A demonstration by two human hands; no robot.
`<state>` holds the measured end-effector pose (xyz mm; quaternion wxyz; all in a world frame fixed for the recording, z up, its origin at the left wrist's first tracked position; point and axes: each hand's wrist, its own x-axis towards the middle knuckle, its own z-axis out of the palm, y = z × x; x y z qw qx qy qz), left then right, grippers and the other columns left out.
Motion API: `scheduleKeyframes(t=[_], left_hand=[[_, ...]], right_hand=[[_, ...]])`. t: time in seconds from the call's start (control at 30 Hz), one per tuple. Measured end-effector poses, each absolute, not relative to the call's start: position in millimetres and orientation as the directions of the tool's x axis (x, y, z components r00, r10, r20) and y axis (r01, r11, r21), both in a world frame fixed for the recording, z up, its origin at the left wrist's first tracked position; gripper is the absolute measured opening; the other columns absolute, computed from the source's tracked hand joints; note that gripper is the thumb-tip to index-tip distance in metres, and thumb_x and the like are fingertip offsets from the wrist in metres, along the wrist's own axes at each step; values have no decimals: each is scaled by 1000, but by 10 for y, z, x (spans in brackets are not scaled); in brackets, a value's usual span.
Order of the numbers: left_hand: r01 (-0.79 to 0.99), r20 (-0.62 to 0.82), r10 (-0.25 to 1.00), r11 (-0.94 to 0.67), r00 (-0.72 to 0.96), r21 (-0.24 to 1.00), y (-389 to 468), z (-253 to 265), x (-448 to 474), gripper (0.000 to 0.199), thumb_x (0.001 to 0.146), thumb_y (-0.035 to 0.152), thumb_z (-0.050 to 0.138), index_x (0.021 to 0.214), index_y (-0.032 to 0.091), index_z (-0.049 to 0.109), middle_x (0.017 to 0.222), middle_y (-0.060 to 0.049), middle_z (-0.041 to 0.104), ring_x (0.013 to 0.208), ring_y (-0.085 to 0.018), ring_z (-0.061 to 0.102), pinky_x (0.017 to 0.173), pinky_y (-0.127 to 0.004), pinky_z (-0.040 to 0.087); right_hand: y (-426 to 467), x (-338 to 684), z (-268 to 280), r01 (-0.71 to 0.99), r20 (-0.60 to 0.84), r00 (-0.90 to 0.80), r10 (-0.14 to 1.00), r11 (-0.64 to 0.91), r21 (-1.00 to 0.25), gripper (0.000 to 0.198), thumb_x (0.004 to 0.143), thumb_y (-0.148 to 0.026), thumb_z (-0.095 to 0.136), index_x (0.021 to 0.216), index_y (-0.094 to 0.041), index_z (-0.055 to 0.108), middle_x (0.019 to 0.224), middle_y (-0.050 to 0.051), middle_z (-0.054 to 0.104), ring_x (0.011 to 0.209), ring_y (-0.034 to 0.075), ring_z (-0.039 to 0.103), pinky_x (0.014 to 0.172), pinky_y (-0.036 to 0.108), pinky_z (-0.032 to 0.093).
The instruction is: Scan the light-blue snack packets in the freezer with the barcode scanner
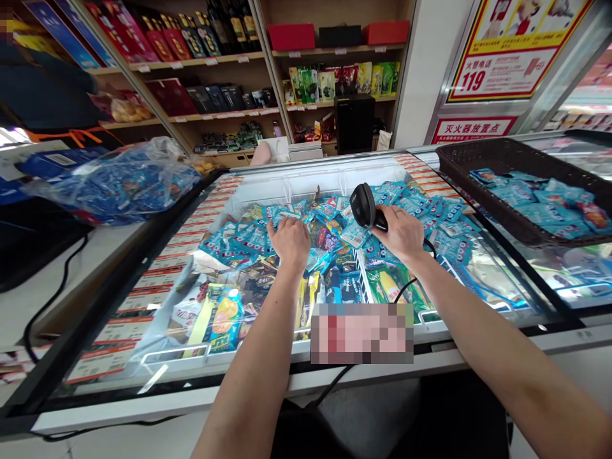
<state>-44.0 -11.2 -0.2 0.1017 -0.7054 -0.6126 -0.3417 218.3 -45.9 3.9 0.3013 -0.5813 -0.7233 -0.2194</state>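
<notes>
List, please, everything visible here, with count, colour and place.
Chest freezer: at least 1, white and black, centre
Snack packets: many, light blue, across freezer
Barcode scanner: 1, black, centre
Cables: several, black, around freezer
Woven basket: 1, dark brown, right, holding packets
Plastic bag: 1, clear, left
Price labels: many, orange and white, freezer sides
Boxes: 3, two red, one black, upper shelf
Bottles: several, dark and red, top left
Snack pouches: many, mixed colours, below boxes
Fire signs: 2, red, yellow, white, upper right
Garment: 1, dark with orange, upper left
Left grip: 1, bare, over packets
Right grip: 1, bare, around scanner
</notes>
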Motion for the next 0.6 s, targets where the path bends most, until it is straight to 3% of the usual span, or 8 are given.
scheduleKeyframes(t=[0.1,0.17,0.3,0.43,0.6], left_hand=[[935,636,770,-258,47,243,-148,25,-401,27,87,32,41,81,22,65,105,-10,64,114,-28,49,109,-51,12],[927,633,770,-286,72,242,-180,49,-321,27,87,36,43,90,22,66,111,-9,63,113,-28,50,106,-49,20],[888,514,846,-339,143,311,-216,73,-113,38,89,44,37,91,21,68,92,-9,67,89,-25,59,85,-40,38],[817,471,852,-431,229,383,-211,28,44,42,88,50,40,91,20,69,90,-9,66,86,-23,58,80,-35,40],[837,462,851,-430,250,339,-223,-48,140,51,78,61,50,107,22,65,107,-11,60,101,-28,52,87,-41,38]], right_hand=[[-455,2181,39,975,704,-127,699,220,-43,41,86,-44,48,117,-18,53,97,10,64,87,24,56,65,30,35],[-452,2179,38,976,714,-117,691,214,-47,41,85,-44,48,116,-18,54,95,10,64,86,24,56,65,30,35],[-449,2177,37,978,709,-116,695,206,-41,40,86,-44,48,117,-18,54,96,10,64,86,24,56,65,30,35],[-456,2175,43,978,694,-118,710,203,-40,40,87,-43,47,118,-18,53,98,10,64,87,23,56,67,30,36],[-458,2173,45,977,690,-126,713,212,-40,41,86,-42,49,120,-18,51,99,10,64,89,23,56,69,30,37]])
